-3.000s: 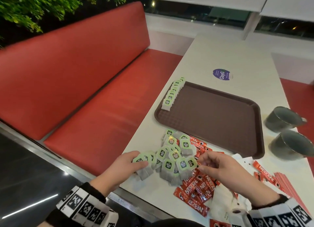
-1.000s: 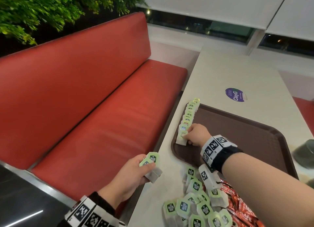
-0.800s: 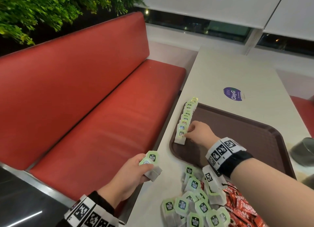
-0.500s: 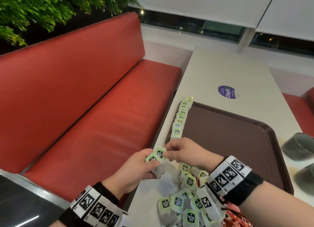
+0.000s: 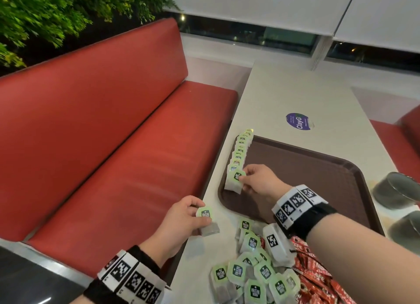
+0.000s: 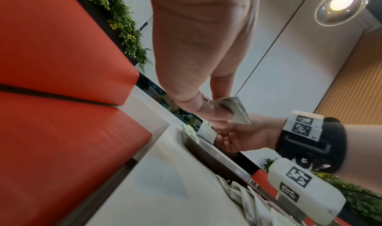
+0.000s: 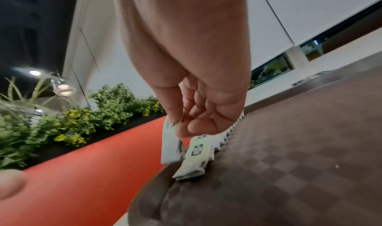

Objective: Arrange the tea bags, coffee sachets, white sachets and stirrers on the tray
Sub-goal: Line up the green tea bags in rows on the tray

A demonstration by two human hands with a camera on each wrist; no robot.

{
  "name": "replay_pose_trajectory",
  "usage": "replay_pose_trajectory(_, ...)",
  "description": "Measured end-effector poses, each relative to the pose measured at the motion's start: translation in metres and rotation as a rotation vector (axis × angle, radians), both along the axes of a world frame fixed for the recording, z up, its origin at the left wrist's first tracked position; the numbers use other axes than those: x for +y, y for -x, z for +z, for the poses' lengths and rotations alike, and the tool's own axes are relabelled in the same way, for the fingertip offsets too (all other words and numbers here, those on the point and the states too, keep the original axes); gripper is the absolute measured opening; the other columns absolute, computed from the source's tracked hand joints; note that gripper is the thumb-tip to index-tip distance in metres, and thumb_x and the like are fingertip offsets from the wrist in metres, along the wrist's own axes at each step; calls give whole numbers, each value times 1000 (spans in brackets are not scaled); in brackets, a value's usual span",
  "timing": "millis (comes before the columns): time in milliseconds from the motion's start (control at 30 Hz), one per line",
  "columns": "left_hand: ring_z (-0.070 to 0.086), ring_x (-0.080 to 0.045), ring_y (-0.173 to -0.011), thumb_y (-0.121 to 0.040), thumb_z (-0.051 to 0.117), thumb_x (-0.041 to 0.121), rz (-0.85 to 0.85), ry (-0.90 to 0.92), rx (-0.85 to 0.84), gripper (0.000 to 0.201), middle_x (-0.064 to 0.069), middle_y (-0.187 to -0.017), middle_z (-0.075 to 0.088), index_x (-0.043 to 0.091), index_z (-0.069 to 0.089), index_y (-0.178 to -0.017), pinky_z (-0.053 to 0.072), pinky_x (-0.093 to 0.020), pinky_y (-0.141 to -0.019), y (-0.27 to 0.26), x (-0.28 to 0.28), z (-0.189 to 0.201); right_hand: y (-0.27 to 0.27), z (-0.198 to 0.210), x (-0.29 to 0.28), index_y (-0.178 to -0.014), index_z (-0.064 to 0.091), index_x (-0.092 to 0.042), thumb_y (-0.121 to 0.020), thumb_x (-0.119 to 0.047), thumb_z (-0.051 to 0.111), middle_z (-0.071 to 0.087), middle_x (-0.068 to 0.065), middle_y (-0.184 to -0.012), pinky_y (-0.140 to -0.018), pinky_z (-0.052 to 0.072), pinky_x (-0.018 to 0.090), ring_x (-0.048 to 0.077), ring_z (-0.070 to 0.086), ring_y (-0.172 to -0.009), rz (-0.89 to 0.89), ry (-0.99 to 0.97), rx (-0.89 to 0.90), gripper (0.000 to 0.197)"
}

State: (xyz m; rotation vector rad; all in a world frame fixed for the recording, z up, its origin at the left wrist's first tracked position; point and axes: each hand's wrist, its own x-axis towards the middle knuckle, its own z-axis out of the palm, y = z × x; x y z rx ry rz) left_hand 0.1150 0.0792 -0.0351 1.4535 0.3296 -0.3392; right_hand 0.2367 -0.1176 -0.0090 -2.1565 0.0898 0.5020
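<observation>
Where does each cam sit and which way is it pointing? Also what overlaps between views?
Head: worn high, looks forward and down at the table, tray and tea bag row; both hands and wristbands show.
Left wrist: low under the left hand, looks along it towards the bench; the right hand shows too.
Right wrist: just above the tray, looks along the right hand towards the plants.
Shared: all three show the held tea bag at the row's near end.
</observation>
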Motion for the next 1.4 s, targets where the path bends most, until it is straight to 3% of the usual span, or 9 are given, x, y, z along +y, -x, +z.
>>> replay_pose_trajectory(133, 60, -20, -73, -90, 58, -1, 4, 39, 8, 23, -10, -87, 63, 12, 50, -106, 49, -26, -48, 3, 4, 1, -12, -12, 9, -73, 48, -15, -91, -10, 59, 58, 5, -59, -45, 43, 19, 10, 53, -49, 39, 48, 166, 22)
replay_pose_trajectory(333, 65, -27, -84, -87, 59, -5, 31, 62, 18, 31, -20, -100, 66, 13, 50, -111, 52, -25, -53, 5, 7, -1, -18, -19, 19, -72, 45, -18, -91, -7, 58, 61, 7, -64, -53, 50, 22, 16, 58, -58, -3, 141, 134, 26)
replay_pose_trajectory(567, 64, -29, -83, -83, 64, -7, 63, 100, 23, 38, -21, -95, 64, 11, 50, -113, 55, -26, -59, 6, 5, -3, -17, -18, 22, -82, 46, -13, -90, -8, 61, 64, 10, -68, -71, 59, 35, 23, 67, -68, -33, 144, 143, 17)
replay_pose_trajectory(800, 66, -20, -80, -84, 64, -5, 31, 64, -19, 23, -18, -93, 68, -1, 56, -105, 55, -23, -64, 3, 2, 1, -3, 4, -1, -89, 55, -12, -89, -22, 62, 66, 7, -80, -51, 51, 22, 14, 64, -60, 2, 207, -48, 12)
replay_pose_trajectory(900, 65, -17, -80, -86, 63, -3, 13, 37, -29, 18, -17, -95, 69, -3, 58, -103, 55, -22, -67, 0, -3, 0, 22, 14, -7, -88, 62, -8, -86, -17, 68, 62, 5, -69, -52, 46, 23, 15, 57, -56, 71, -6, -27, 11)
replay_pose_trajectory(1000, 64, -14, -78, -86, 63, -3, -18, 16, -44, 16, -14, -92, 68, -1, 59, -100, 57, -25, -71, -7, -14, 2, 47, 23, -5, -92, 66, -6, -83, -14, 72, 59, 2, -65, -51, 43, 21, 11, 53, -53, 168, -202, 54, 14)
replay_pose_trajectory(1133, 64, -10, -77, -85, 64, -2, -51, 4, -75, 14, -6, -88, 69, 6, 60, -95, 55, -24, -67, -18, -33, 8, 54, 22, -3, -90, 68, -4, -84, -12, 71, 61, -3, -63, -49, 42, 16, 3, 52, -49, 246, -209, 2, 11)
replay_pose_trajectory(1233, 64, -14, -82, -86, 63, -2, -59, -15, -93, 16, -9, -93, 68, 7, 60, -99, 55, -23, -67, -26, -45, 13, 53, 17, -7, -79, 65, -9, -85, -8, 68, 58, -1, -58, -49, 42, 18, 10, 48, -49, 187, -243, -49, 7)
replay_pose_trajectory(1400, 65, -22, -98, -83, 69, 6, 4, -63, -94, 30, -2, -111, 62, 22, 57, -106, 57, -30, -80, -33, -47, 14, 16, 22, -28, -83, 65, -4, -85, -7, 67, 61, 2, -59, -50, 43, 18, 9, 49, -46, 68, -169, -136, 4)
